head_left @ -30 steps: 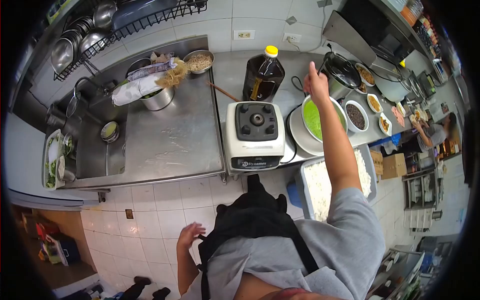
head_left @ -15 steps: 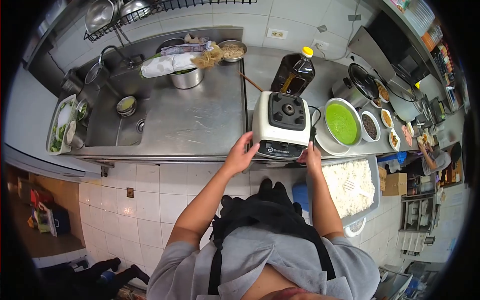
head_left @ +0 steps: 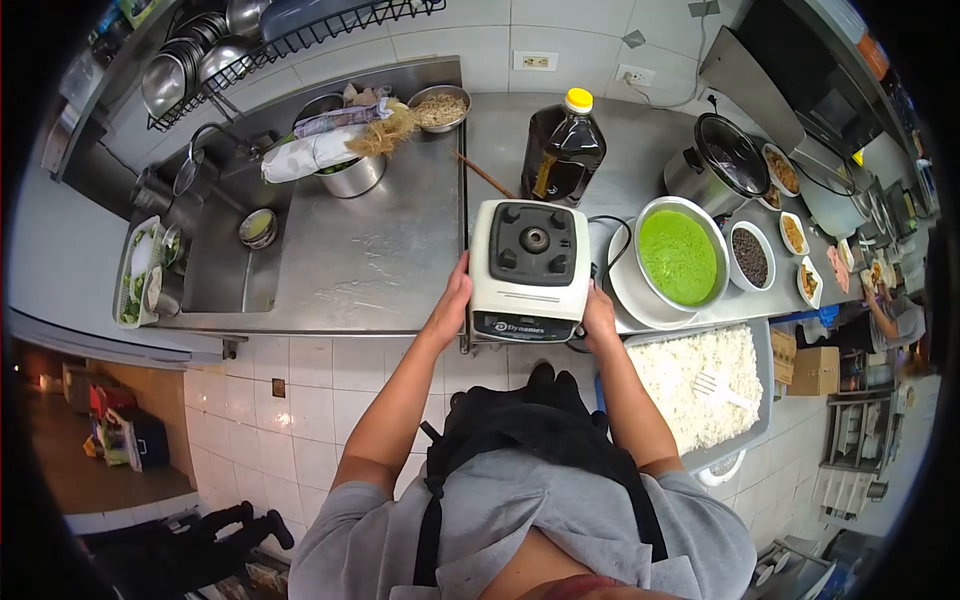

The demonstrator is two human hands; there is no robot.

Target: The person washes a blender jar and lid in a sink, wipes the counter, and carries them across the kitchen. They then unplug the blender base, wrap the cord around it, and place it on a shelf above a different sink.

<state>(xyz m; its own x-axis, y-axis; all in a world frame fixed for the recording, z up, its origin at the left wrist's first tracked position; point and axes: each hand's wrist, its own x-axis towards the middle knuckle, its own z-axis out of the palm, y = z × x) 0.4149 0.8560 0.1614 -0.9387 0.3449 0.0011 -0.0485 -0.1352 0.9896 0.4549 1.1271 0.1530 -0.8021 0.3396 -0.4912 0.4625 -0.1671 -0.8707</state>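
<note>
Between my two hands is a white blender base (head_left: 529,292) with a black top pad and a dark front panel. It overlaps the front edge of the counter, with no jar on it. My left hand (head_left: 452,305) is pressed against its left side, and my right hand (head_left: 598,316) grips the right side near the black cord. Fingers on the far sides are partly hidden. To the right, a metal bowl of bright green liquid (head_left: 680,255) rests over a white plate (head_left: 628,290). Behind the base stands a large dark bottle (head_left: 563,150) with a yellow cap.
A bin of white rice-like food (head_left: 690,390) with a slotted utensil sits below the counter. A sink (head_left: 235,265) and a pot (head_left: 352,180) topped with wrapped greens are left. A lidded cooker (head_left: 715,165) and small bowls line the right. Another person's hand (head_left: 880,300) works far right.
The blender base has come toward me and slightly left, with both hands on it. My left hand's fingers, more spread before, now lie along its side. The head view has shifted a little.
</note>
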